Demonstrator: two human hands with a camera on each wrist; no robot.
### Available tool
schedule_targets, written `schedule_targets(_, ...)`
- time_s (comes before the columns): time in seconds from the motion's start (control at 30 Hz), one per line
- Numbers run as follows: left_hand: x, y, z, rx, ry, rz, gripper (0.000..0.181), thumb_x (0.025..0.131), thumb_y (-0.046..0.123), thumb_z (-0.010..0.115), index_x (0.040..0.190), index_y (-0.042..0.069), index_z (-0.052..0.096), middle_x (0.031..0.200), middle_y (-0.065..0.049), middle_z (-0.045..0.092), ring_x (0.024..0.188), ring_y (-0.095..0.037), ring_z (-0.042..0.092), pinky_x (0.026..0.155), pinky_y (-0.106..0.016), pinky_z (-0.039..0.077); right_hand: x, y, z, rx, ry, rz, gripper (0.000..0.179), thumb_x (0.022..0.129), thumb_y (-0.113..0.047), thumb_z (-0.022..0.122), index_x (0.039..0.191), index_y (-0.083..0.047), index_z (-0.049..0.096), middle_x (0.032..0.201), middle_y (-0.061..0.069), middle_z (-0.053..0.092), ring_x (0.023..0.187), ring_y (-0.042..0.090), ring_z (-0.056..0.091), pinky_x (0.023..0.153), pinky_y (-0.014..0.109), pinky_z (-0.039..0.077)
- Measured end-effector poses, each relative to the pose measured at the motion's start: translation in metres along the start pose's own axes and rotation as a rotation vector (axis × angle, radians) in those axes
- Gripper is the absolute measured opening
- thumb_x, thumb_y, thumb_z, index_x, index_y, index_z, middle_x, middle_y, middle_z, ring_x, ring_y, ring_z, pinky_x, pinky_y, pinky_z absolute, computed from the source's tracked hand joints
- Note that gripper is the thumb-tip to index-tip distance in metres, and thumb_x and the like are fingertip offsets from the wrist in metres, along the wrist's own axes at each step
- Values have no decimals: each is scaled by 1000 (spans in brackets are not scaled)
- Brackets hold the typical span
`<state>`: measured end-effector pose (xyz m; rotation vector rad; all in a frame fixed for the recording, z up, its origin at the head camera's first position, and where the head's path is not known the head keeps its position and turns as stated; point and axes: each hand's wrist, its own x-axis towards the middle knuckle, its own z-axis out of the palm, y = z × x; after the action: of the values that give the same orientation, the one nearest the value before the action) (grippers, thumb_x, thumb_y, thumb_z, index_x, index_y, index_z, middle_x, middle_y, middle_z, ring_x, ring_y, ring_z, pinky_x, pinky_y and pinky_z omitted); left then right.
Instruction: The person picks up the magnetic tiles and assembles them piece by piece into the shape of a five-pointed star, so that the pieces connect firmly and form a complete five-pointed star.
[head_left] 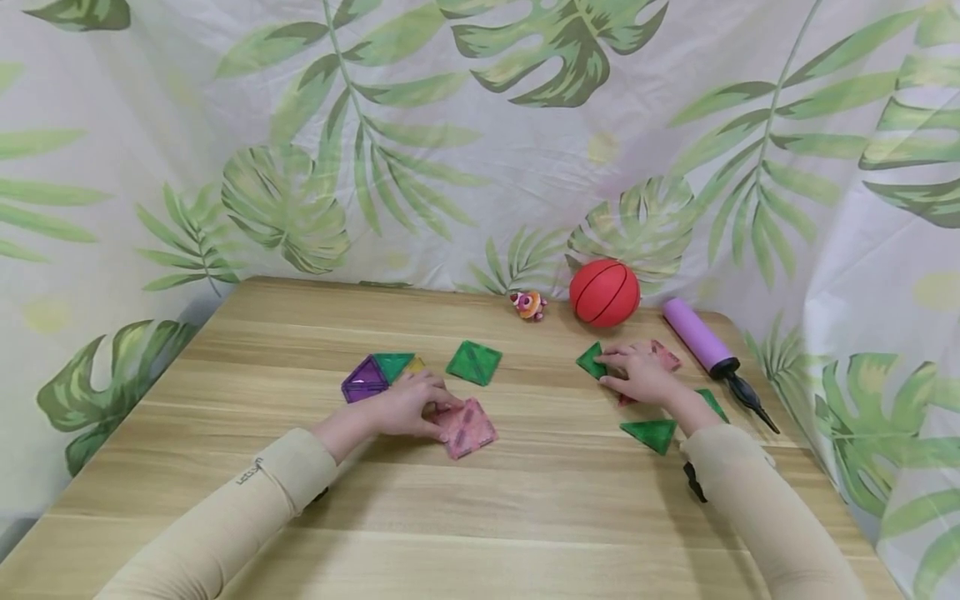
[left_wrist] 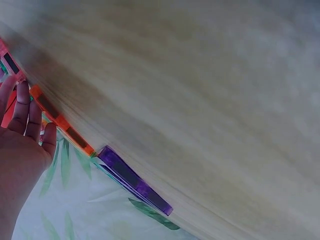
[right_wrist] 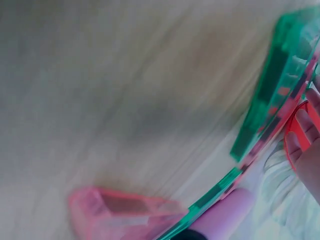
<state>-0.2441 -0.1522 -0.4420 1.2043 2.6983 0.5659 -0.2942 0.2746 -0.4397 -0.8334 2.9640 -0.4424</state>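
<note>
On the wooden table lie flat, see-through magnetic tiles. My left hand (head_left: 412, 406) pinches the left side of a pink square made of two triangle tiles (head_left: 470, 429), thumb and forefinger at its edges. In the left wrist view the left hand's (left_wrist: 25, 135) other fingers are loosely bent. Beside this hand is a group with a purple tile (head_left: 365, 381), a teal tile (head_left: 392, 365) and a partly hidden yellow one (head_left: 416, 364). Farther right, my right hand (head_left: 641, 375) pinches a green triangle tile (head_left: 590, 361). Under that hand lie pink tiles (head_left: 666, 356), partly covered.
A green square of tiles (head_left: 474, 362) lies between the hands. Two green triangles, one nearer (head_left: 651, 434), lie by the right wrist. A purple balloon pump (head_left: 699, 337), a red ball (head_left: 604, 292) and a small toy figure (head_left: 528, 305) stand at the back. A leaf-print curtain (head_left: 420, 158) hangs behind.
</note>
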Motion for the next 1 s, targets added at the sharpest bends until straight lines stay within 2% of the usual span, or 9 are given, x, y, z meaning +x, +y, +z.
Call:
schedule_targets(0.13, 0, 0, 0, 7, -3, 2, 49, 75, 41, 77, 117, 19, 67, 92, 7, 56, 96, -12, 42, 80, -35, 31, -2, -10, 2, 12, 11, -25, 39, 88, -26, 66, 123, -8, 64, 123, 17, 57, 115, 40, 46, 93, 61, 34)
schedule_targets(0.33, 2, -1, -1, 13, -12, -2, 48, 75, 42, 76, 117, 19, 67, 91, 8, 55, 95, -12, 41, 80, -34, 30, -1, -19, 3, -3, 31, -10, 35, 86, -29, 68, 116, -12, 68, 118, 11, 60, 111, 35, 47, 84, 55, 39)
schedule_targets(0.47, 1, -2, -1, 12, -14, 0, 49, 75, 42, 76, 117, 19, 67, 90, 8, 55, 93, -12, 41, 79, -34, 30, 5, -17, 1, 44, 65, -29, 34, 84, -23, 71, 114, -7, 68, 117, 16, 60, 112, 37, 48, 92, 56, 38)
schedule_targets(0.57, 0, -1, -1, 7, -21, -10, 50, 75, 42, 77, 118, 19, 67, 91, 8, 55, 94, -12, 41, 79, -34, 30, 9, -13, -3, 104, 76, -38, 41, 82, -20, 74, 117, -2, 65, 123, 20, 57, 119, 39, 44, 103, 58, 28)
schedule_targets(0.67, 0, -1, -2, 0, -29, -24, 51, 75, 43, 76, 120, 20, 66, 93, 8, 55, 95, -12, 41, 82, -35, 30, 12, -6, -7, 124, 31, -29, 51, 82, -22, 74, 126, -1, 59, 133, 22, 50, 127, 41, 38, 107, 61, 18)
schedule_targets(0.73, 0, -1, -2, -4, -33, -29, 52, 75, 43, 76, 120, 20, 66, 93, 9, 56, 96, -11, 41, 82, -35, 30, 13, -2, -8, 119, -18, -22, 57, 82, -26, 74, 130, -2, 55, 138, 21, 47, 129, 43, 34, 106, 63, 15)
schedule_targets(0.87, 0, 0, -3, 0, -32, -21, 51, 75, 42, 76, 120, 20, 66, 92, 8, 55, 95, -11, 41, 82, -35, 30, 14, 2, -7, 104, -90, -10, 62, 83, -33, 72, 134, -5, 53, 141, 17, 45, 129, 45, 32, 102, 63, 21)
schedule_targets(1.0, 0, -1, -3, -2, -35, -27, 52, 75, 43, 76, 121, 20, 66, 92, 9, 55, 96, -11, 42, 84, -37, 31, 16, -1, -2, 75, -112, -10, 62, 82, -40, 71, 134, -11, 54, 142, 12, 46, 128, 42, 33, 99, 63, 25)
